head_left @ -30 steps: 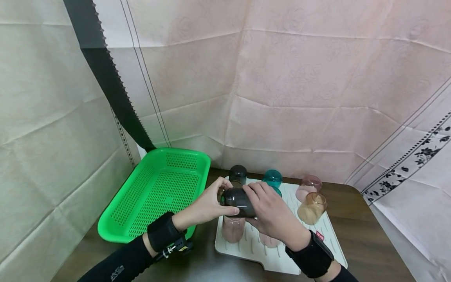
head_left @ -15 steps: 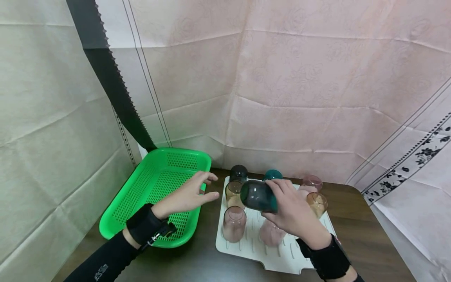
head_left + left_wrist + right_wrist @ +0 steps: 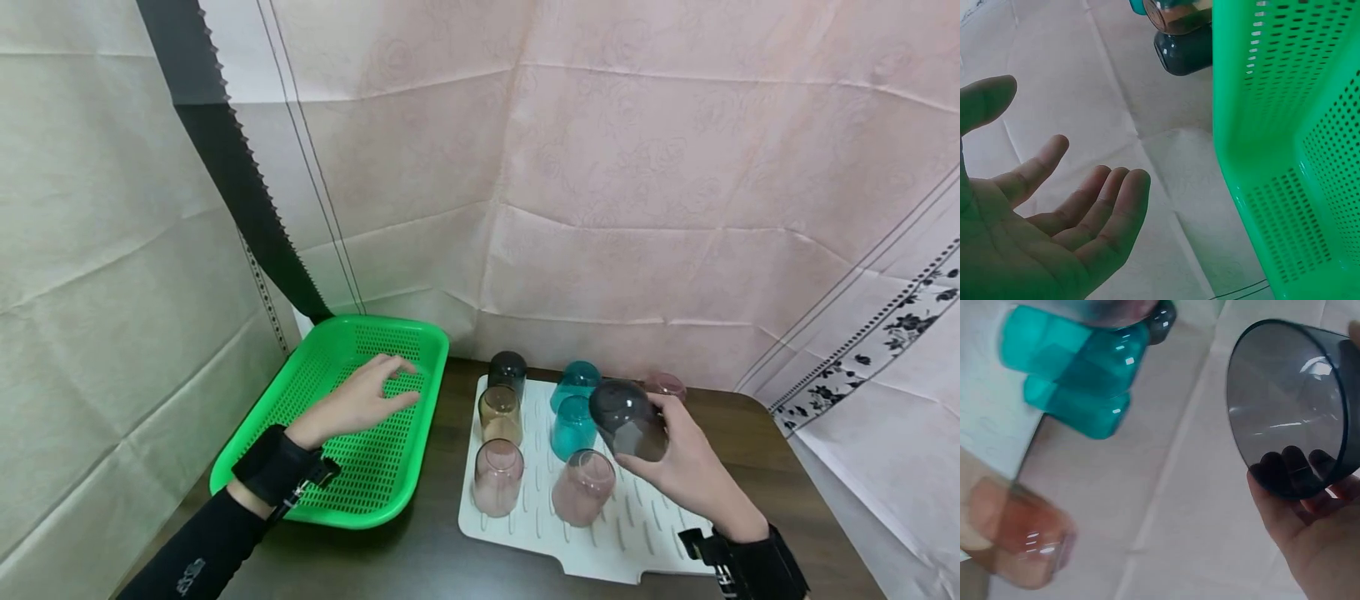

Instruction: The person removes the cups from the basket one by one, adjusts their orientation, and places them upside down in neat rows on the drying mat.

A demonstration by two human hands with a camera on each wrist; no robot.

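My right hand (image 3: 690, 471) grips a dark grey see-through cup (image 3: 626, 417) above the right part of a white ridged draining board (image 3: 525, 533). In the right wrist view the cup's open mouth (image 3: 1288, 394) faces the camera, with fingertips showing through its wall. My left hand (image 3: 360, 404) hovers over the green basket (image 3: 438, 350), fingers loosely bent and holding nothing. On the board stand a black cup (image 3: 507, 369), an amber cup (image 3: 500, 414) and a pink cup (image 3: 498, 477) in a left row. Two teal cups (image 3: 573, 427) and another pink cup (image 3: 583, 487) form the middle row.
A pink cup (image 3: 664, 384) stands at the board's back right, partly hidden by the held cup and hand. Brown table (image 3: 757, 467) surrounds the board. Cloth walls (image 3: 637, 208) rise behind and at the left; the basket shows no cups inside.
My left hand has let go of the dark cup and moved left over the basket. My right hand has carried the cup rightward and turned it, uncovering the middle row.
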